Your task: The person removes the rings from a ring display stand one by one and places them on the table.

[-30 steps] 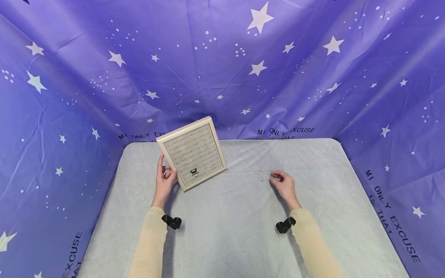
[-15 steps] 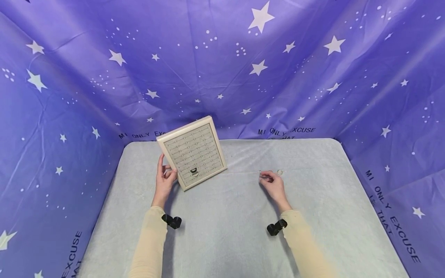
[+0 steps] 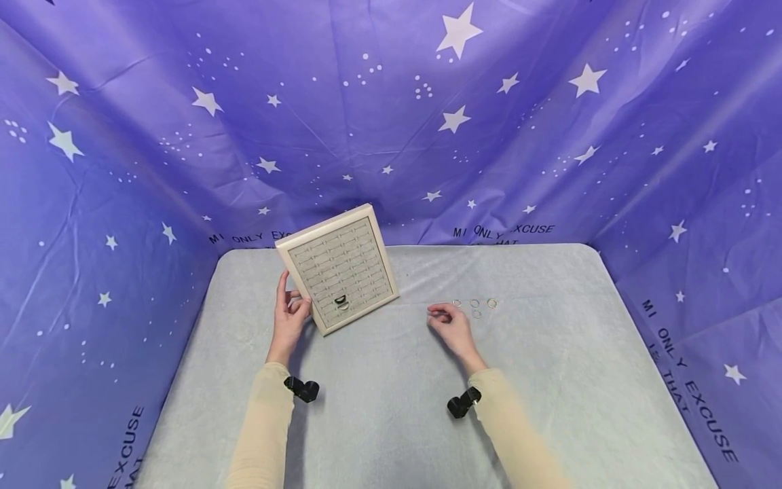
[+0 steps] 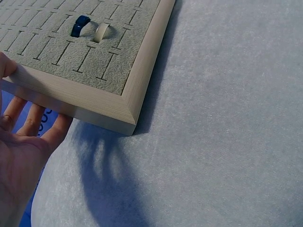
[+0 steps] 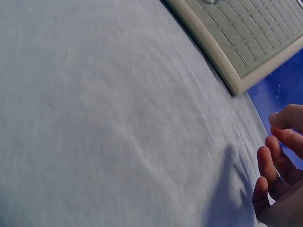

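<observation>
My left hand point(image 3: 290, 324) grips the lower left edge of a pale wood-framed ring display tray point(image 3: 299, 243), thumb on the front and fingers behind, so the tray stands tilted. In its grey slotted pad sit a dark ring point(image 4: 79, 25) and a silver-coloured ring point(image 4: 101, 32). My right hand point(image 3: 453, 330) is between the tray and the loose rings, with thumb and index finger pinched together at a ring, which is barely visible at the fingertips. Several loose rings lie just right of it, among them one ring point(image 3: 492, 303) at the end of the row.
A grey cloth covers the table point(image 3: 391, 407). Purple star-printed curtains point(image 3: 391, 122) hang behind and at both sides. Black wrist cameras are strapped to both sleeves point(image 3: 265, 421).
My right hand has moved left from the loose rings toward the tray. The front left loose ring no longer shows on the cloth. My left hand and the tray have stayed still.
</observation>
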`<action>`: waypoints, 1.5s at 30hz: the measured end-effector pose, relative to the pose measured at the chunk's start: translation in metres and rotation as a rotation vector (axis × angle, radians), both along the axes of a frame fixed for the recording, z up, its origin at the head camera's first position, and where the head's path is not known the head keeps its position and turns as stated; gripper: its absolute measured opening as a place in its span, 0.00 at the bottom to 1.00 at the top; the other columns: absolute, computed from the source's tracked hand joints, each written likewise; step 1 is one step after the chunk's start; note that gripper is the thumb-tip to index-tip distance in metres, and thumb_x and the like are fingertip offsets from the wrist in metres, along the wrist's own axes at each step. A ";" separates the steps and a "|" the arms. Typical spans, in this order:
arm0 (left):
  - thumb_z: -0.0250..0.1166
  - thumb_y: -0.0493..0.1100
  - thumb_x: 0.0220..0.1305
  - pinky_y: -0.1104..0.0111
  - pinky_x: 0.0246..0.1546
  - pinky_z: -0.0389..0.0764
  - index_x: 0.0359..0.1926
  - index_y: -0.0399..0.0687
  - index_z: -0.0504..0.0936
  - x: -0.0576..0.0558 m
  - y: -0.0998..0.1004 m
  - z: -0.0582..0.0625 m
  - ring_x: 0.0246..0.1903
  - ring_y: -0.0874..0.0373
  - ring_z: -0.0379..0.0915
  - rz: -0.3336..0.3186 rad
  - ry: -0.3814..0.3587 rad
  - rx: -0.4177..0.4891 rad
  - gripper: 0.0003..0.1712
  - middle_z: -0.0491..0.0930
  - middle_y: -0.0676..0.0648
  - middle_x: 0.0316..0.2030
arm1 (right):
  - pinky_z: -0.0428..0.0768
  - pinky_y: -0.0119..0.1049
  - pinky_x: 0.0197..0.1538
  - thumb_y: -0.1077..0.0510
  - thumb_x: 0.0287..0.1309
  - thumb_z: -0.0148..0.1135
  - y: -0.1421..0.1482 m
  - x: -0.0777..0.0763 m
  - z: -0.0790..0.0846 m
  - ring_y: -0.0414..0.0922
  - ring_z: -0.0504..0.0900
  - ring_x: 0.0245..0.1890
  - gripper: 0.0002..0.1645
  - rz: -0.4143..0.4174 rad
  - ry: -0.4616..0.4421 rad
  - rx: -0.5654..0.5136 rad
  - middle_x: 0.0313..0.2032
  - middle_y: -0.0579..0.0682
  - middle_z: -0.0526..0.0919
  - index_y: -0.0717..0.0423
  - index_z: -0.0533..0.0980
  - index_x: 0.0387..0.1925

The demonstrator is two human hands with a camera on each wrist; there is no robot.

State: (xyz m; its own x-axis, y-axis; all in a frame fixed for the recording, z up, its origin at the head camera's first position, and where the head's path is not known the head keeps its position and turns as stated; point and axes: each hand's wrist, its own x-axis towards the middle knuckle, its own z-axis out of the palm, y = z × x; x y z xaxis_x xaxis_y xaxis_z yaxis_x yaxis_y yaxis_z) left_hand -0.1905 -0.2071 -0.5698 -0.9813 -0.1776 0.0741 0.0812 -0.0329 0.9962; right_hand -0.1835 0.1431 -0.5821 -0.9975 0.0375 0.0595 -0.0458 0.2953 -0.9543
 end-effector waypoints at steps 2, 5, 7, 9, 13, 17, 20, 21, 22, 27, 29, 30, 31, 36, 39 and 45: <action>0.56 0.27 0.67 0.75 0.37 0.80 0.77 0.63 0.45 0.000 0.000 0.000 0.36 0.65 0.75 0.001 0.004 -0.004 0.47 0.65 0.44 0.48 | 0.73 0.23 0.33 0.74 0.49 0.65 -0.007 0.003 0.011 0.50 0.78 0.29 0.12 0.030 0.008 -0.017 0.36 0.68 0.82 0.75 0.79 0.39; 0.56 0.28 0.67 0.75 0.37 0.80 0.77 0.62 0.46 0.000 0.001 0.000 0.36 0.65 0.75 0.002 0.011 -0.007 0.46 0.65 0.44 0.48 | 0.72 0.24 0.33 0.77 0.49 0.63 -0.018 0.009 0.029 0.56 0.78 0.30 0.12 0.073 0.014 -0.031 0.35 0.71 0.80 0.78 0.77 0.39; 0.56 0.28 0.67 0.75 0.37 0.80 0.76 0.63 0.46 0.000 0.001 0.001 0.37 0.64 0.75 0.005 0.011 -0.020 0.46 0.65 0.44 0.48 | 0.72 0.24 0.34 0.78 0.49 0.62 -0.025 0.012 0.037 0.58 0.77 0.30 0.12 0.095 0.021 -0.029 0.35 0.72 0.80 0.79 0.77 0.39; 0.56 0.28 0.67 0.75 0.37 0.80 0.76 0.63 0.46 0.000 0.001 0.000 0.37 0.64 0.75 0.008 0.010 -0.026 0.46 0.65 0.44 0.48 | 0.73 0.25 0.34 0.78 0.49 0.62 -0.030 0.012 0.038 0.58 0.77 0.30 0.12 0.114 0.027 -0.029 0.35 0.72 0.80 0.79 0.77 0.39; 0.56 0.28 0.67 0.74 0.38 0.81 0.76 0.65 0.47 -0.001 0.001 -0.001 0.37 0.63 0.75 0.009 -0.002 -0.020 0.47 0.65 0.45 0.47 | 0.73 0.26 0.34 0.77 0.50 0.62 -0.040 0.011 0.039 0.58 0.77 0.31 0.12 0.142 0.025 -0.028 0.35 0.71 0.80 0.79 0.77 0.40; 0.56 0.28 0.67 0.74 0.38 0.81 0.76 0.66 0.47 -0.001 0.000 -0.001 0.37 0.62 0.75 0.003 -0.012 -0.008 0.47 0.65 0.44 0.47 | 0.73 0.25 0.34 0.77 0.50 0.62 -0.049 0.010 0.043 0.59 0.77 0.31 0.12 0.154 0.027 -0.039 0.35 0.71 0.80 0.79 0.77 0.40; 0.56 0.28 0.67 0.74 0.38 0.80 0.76 0.66 0.47 -0.001 -0.001 0.000 0.38 0.62 0.76 -0.001 -0.013 -0.004 0.47 0.65 0.43 0.48 | 0.73 0.24 0.33 0.77 0.51 0.62 -0.057 0.010 0.047 0.58 0.77 0.30 0.11 0.173 0.044 -0.039 0.34 0.71 0.80 0.79 0.77 0.39; 0.56 0.28 0.67 0.74 0.38 0.80 0.76 0.66 0.47 0.000 -0.001 0.001 0.38 0.62 0.76 -0.002 -0.013 -0.002 0.47 0.65 0.43 0.48 | 0.72 0.24 0.33 0.77 0.51 0.62 -0.060 0.010 0.047 0.58 0.77 0.30 0.11 0.184 0.050 -0.037 0.34 0.71 0.80 0.79 0.77 0.39; 0.56 0.28 0.67 0.74 0.38 0.81 0.76 0.66 0.47 0.000 -0.002 0.001 0.38 0.62 0.76 -0.003 -0.013 0.002 0.47 0.65 0.43 0.48 | 0.72 0.23 0.32 0.77 0.51 0.61 -0.063 0.010 0.048 0.57 0.77 0.29 0.11 0.198 0.054 -0.034 0.34 0.71 0.80 0.79 0.77 0.39; 0.57 0.28 0.66 0.73 0.39 0.81 0.76 0.64 0.46 0.000 -0.002 0.001 0.37 0.63 0.76 -0.016 -0.016 0.022 0.47 0.65 0.43 0.47 | 0.71 0.23 0.29 0.78 0.51 0.62 -0.077 0.009 0.040 0.52 0.76 0.26 0.10 0.252 0.081 -0.054 0.32 0.69 0.79 0.79 0.76 0.38; 0.56 0.27 0.66 0.73 0.38 0.81 0.76 0.62 0.46 0.001 -0.002 0.002 0.37 0.63 0.77 -0.017 -0.013 0.027 0.47 0.66 0.43 0.47 | 0.71 0.23 0.29 0.77 0.51 0.62 -0.083 0.006 0.031 0.48 0.75 0.26 0.10 0.260 0.079 -0.063 0.31 0.66 0.80 0.78 0.77 0.38; 0.56 0.27 0.66 0.73 0.38 0.81 0.76 0.62 0.46 0.001 -0.002 0.002 0.37 0.63 0.77 -0.015 -0.010 0.029 0.47 0.66 0.43 0.47 | 0.71 0.23 0.29 0.77 0.51 0.63 -0.086 0.004 0.026 0.45 0.75 0.25 0.09 0.262 0.073 -0.058 0.31 0.64 0.80 0.77 0.78 0.37; 0.56 0.26 0.66 0.73 0.38 0.81 0.76 0.61 0.46 0.001 -0.002 0.003 0.37 0.63 0.77 -0.012 -0.006 0.026 0.47 0.66 0.43 0.47 | 0.72 0.23 0.29 0.76 0.51 0.63 -0.088 0.003 0.021 0.42 0.75 0.25 0.09 0.267 0.071 -0.055 0.31 0.62 0.81 0.75 0.78 0.37; 0.56 0.26 0.67 0.74 0.37 0.81 0.76 0.62 0.45 0.002 -0.001 0.005 0.35 0.65 0.77 -0.003 -0.006 0.011 0.47 0.66 0.43 0.47 | 0.73 0.24 0.29 0.72 0.52 0.65 -0.098 -0.006 0.008 0.35 0.73 0.25 0.11 0.293 0.031 -0.051 0.32 0.56 0.81 0.71 0.79 0.39; 0.56 0.27 0.67 0.74 0.38 0.81 0.77 0.62 0.44 0.001 -0.001 0.005 0.36 0.66 0.78 -0.013 -0.015 0.006 0.47 0.66 0.42 0.47 | 0.73 0.25 0.29 0.72 0.52 0.64 -0.102 -0.009 0.013 0.36 0.74 0.26 0.11 0.309 0.019 -0.049 0.32 0.56 0.81 0.70 0.79 0.40; 0.55 0.27 0.67 0.73 0.37 0.81 0.77 0.61 0.44 0.001 0.000 0.003 0.36 0.65 0.78 -0.018 -0.018 0.024 0.47 0.65 0.41 0.47 | 0.78 0.28 0.34 0.72 0.53 0.63 -0.109 -0.020 0.027 0.39 0.78 0.30 0.11 0.370 0.035 -0.005 0.35 0.56 0.82 0.68 0.80 0.41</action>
State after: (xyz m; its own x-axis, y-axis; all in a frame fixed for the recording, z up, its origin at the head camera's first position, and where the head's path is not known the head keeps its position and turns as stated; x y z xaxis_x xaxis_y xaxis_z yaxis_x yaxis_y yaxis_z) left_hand -0.1900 -0.2068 -0.5663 -0.9854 -0.1618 0.0522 0.0622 -0.0577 0.9964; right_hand -0.2040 0.0336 -0.5552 -0.9409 -0.3254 0.0944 -0.1812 0.2480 -0.9517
